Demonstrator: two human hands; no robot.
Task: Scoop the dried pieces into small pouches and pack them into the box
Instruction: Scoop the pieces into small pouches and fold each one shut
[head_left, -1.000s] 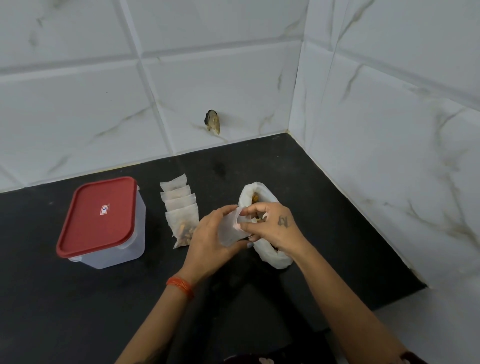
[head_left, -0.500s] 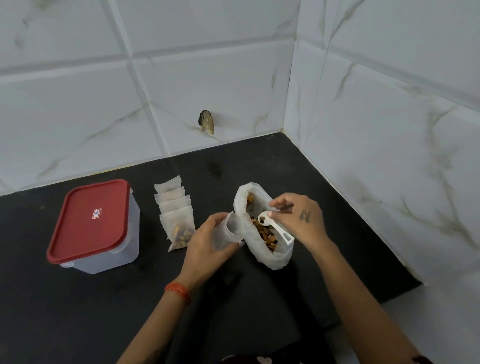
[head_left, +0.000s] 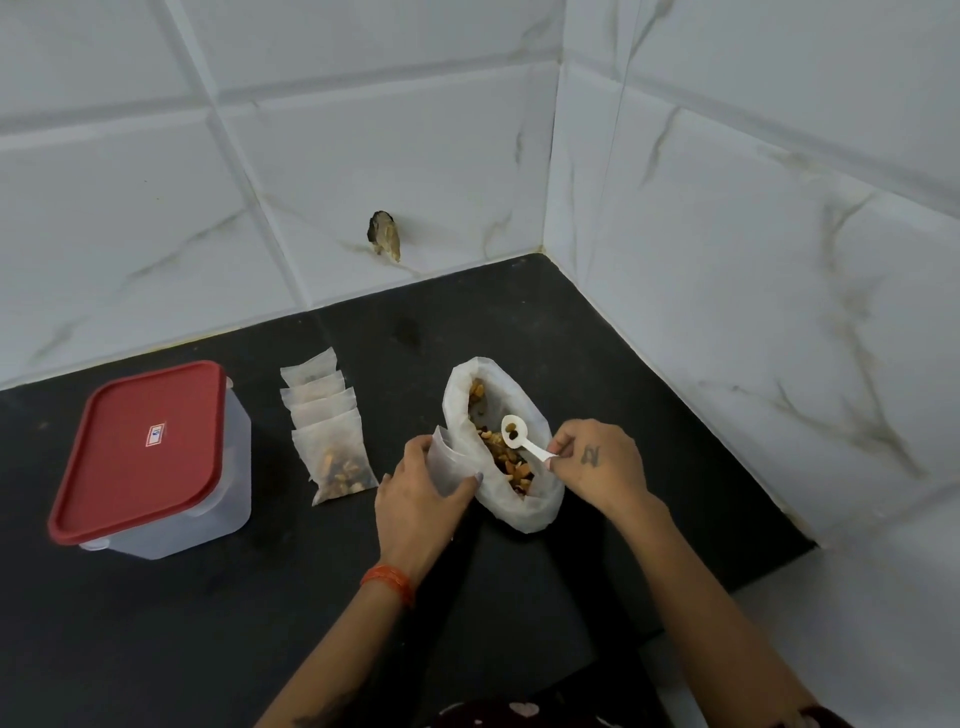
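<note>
White marble-look wall tiles (head_left: 363, 130) fill the upper frame, meeting in a corner at upper right; a black countertop (head_left: 156, 623) spans the lower left.

The left hand (head_left: 415, 493) is covering most of the small pouch (head_left: 445, 462) it is holding. The label (head_left: 155, 434) on the box's lid is reading too small. Upper stacked pouches (head_left: 317, 387) are hiding, perhaps empty.

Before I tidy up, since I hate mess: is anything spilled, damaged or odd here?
No spill shows on the countertop. One oddity: a dark chipped patch mars the wall tile above the counter. The box has its red lid on.
</note>
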